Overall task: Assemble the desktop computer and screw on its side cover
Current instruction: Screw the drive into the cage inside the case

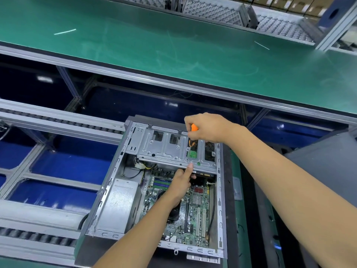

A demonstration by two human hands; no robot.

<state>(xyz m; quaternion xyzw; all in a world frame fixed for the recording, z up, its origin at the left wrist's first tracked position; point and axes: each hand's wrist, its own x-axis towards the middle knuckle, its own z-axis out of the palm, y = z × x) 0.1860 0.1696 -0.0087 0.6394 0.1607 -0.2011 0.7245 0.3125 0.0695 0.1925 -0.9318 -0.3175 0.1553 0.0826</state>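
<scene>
Your two bare forearms come in from the bottom edge of the frame, both reaching into the open computer case [219, 200] that lies on its side at lower centre, side cover off. Low in the case you've got the motherboard [195, 215] in plain sight, white slots upright near its right side, and the grey power supply [119, 206] sits to its left. Your left hand [180, 185] is over the board in mid-frame, index finger stretched up with its tip touching the near edge of the metal drive cage [166, 149]; the other fingers tuck underneath, and whether they hold anything cannot be told. Just above, your right hand [206, 128] is wrapped round the orange handle of a screwdriver [193, 136], shaft angled down at the cage's right part, beside a green patch showing through a cut-out. The tip itself is too small to make out. Left of the case, roller rails [58, 120] run across over blue panels. Further up, the green bench [154, 45] fills the upper half of the frame, with two thin white strips lying on it, well apart. Top edge, perforated metal panels [212, 10] stand in a row.
</scene>
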